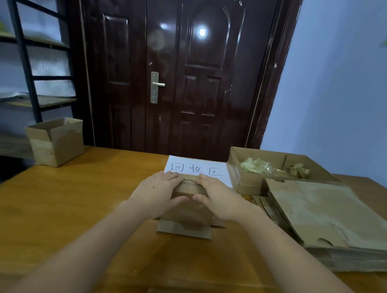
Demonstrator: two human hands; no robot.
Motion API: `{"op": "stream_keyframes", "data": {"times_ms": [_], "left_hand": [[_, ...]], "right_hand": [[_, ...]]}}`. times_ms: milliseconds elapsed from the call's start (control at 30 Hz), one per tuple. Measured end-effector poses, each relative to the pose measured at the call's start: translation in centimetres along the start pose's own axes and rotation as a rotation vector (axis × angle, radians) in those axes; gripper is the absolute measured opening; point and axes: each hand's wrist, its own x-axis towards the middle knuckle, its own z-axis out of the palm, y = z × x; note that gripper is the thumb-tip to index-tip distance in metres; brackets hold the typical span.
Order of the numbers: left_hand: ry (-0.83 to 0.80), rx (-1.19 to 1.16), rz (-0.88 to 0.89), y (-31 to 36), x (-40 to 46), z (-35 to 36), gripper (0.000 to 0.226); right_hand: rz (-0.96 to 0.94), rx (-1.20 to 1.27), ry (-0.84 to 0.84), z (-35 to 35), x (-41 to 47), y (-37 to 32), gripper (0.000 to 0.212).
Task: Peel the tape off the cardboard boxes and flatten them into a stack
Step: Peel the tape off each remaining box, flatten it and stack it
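Observation:
A small flattened cardboard box (185,215) lies on the wooden table (72,207) in front of me, its far end over a white sheet of paper (196,167) with handwritten characters. My left hand (156,192) and my right hand (219,198) both press down flat on the box's far half, fingers straight, thumbs nearly meeting in the middle. A stack of larger flattened boxes (332,220) lies at the right. An upright open box (56,140) stands at the table's far left corner.
An open box (253,183) holding crumpled peeled tape (256,166) sits behind the stack at the right. A dark double door stands beyond the table. A metal shelf rack fills the left wall.

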Motion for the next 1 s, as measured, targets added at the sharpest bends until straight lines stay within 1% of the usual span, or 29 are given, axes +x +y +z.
{"op": "stream_keyframes", "data": {"times_ms": [167, 300, 367, 533, 633, 733, 833, 900, 1000], "left_hand": [[-0.008, 0.012, 0.022, 0.4, 0.1, -0.4, 0.067], [-0.033, 0.054, 0.035, 0.8, 0.4, -0.8, 0.065], [-0.053, 0.059, 0.038, 0.8, 0.6, -1.0, 0.065], [-0.073, 0.056, 0.025, 0.9, 0.5, -1.1, 0.064], [-0.066, 0.063, 0.003, 0.5, 0.8, -1.4, 0.064], [-0.016, 0.006, 0.003, -0.2, 0.9, -1.4, 0.068], [0.082, -0.068, 0.023, -0.5, 0.4, -1.0, 0.071], [0.158, -0.093, 0.066, -0.3, -0.1, -1.0, 0.067], [0.269, -0.099, 0.13, 0.2, -1.2, -1.5, 0.055]], "right_hand": [[0.021, 0.001, -0.017, -0.2, 0.3, -0.4, 0.042], [0.031, 0.032, -0.01, -0.5, 0.5, -0.6, 0.029], [0.048, 0.078, -0.003, -0.7, 0.5, -0.6, 0.03], [0.074, 0.105, -0.024, -1.6, 0.9, -0.8, 0.051], [0.08, 0.109, -0.027, -1.9, 0.8, -1.0, 0.057], [0.064, 0.099, 0.067, -1.6, 0.1, -1.3, 0.052], [-0.004, -0.017, 0.225, -1.0, -1.2, -1.6, 0.049], [-0.056, -0.058, 0.309, -0.5, -2.1, -1.7, 0.052], [-0.124, -0.087, 0.428, 0.2, -3.4, -1.9, 0.055]]}}
